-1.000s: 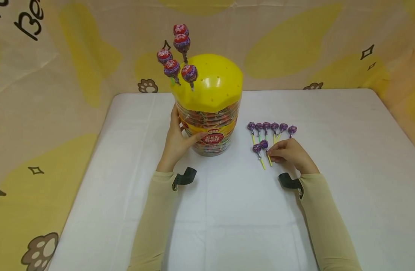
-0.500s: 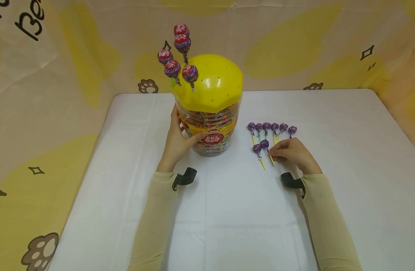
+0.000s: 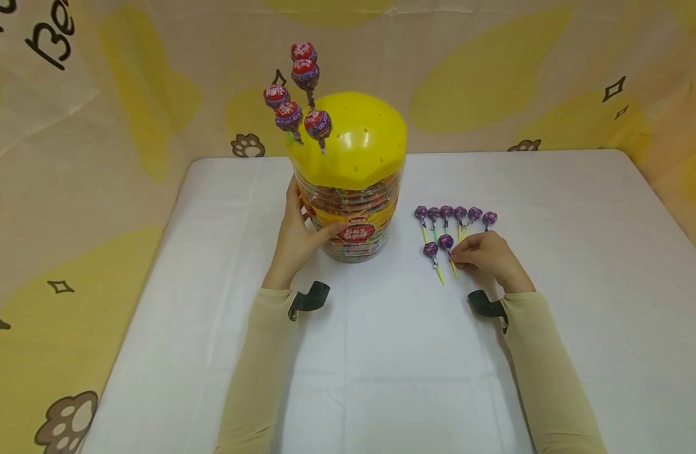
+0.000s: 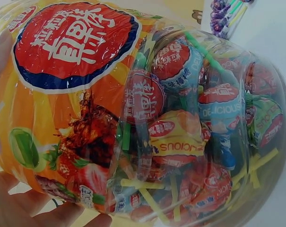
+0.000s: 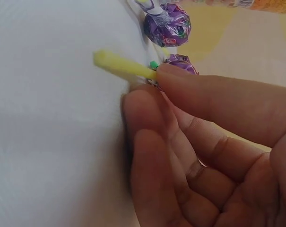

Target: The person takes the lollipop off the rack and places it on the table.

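Note:
My left hand holds the side of a clear plastic jar, thumb across its front label and fingers around the left side. Wrapped candies show through the wall of the jar in the left wrist view. Several lollipops with red and purple wrappers stand upright in the left part of its yellow domed lid. To the right, my right hand pinches the yellow stick of a purple lollipop low over the table. In the right wrist view, that stick pokes out between thumb and index finger.
Beside the held lollipop lies another purple lollipop with a yellow stick. Behind them, several more purple lollipops lie in a row. The white table meets a yellow patterned cloth backdrop at its back and sides.
The pinched lollipop's head has shifted slightly right, a little farther from the lollipop beside it. My left hand and the jar have stayed in place.

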A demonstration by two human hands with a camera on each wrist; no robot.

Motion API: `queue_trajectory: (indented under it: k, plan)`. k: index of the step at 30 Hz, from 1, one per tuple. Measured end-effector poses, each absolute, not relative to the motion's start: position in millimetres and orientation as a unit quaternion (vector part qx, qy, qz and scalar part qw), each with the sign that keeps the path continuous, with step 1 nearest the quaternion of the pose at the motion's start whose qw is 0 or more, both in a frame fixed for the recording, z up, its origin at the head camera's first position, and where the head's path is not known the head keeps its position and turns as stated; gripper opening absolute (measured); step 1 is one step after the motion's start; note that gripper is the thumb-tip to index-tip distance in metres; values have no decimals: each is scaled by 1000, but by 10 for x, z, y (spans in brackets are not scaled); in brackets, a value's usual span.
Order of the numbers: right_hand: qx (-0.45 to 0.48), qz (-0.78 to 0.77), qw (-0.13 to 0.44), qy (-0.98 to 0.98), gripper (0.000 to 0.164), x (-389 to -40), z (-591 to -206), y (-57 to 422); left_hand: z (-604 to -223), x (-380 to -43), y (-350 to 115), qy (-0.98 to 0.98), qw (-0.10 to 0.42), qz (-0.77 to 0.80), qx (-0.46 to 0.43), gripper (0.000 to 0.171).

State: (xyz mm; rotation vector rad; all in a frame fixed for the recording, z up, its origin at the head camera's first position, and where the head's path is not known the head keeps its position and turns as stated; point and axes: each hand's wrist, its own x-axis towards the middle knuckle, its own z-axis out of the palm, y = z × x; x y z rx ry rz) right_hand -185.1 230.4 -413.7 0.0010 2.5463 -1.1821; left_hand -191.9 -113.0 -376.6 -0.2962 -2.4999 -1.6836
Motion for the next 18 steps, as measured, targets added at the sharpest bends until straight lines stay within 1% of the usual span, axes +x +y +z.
queue_trajectory:
  k: [6, 11, 15, 18]
  plan:
    - [3, -396, 161, 904, 26, -1829, -4079, 2324, -3768, -1911, -1144, -824, 48, -557, -93, 105]
    - [6, -445, 146, 883, 31, -1804, -3999, 2306, -3763, -1907, -1148, -825, 56, -553, -99, 105]
    - [-10, -490, 110, 864, 33, -1767, -3870, 2249, -3754, -1913, -1149, -828, 58, -549, -99, 104]
    - [-24, -523, 65, 849, 32, -1717, -3730, 2161, -3755, -1916, -1148, -828, 57, -549, -98, 104]
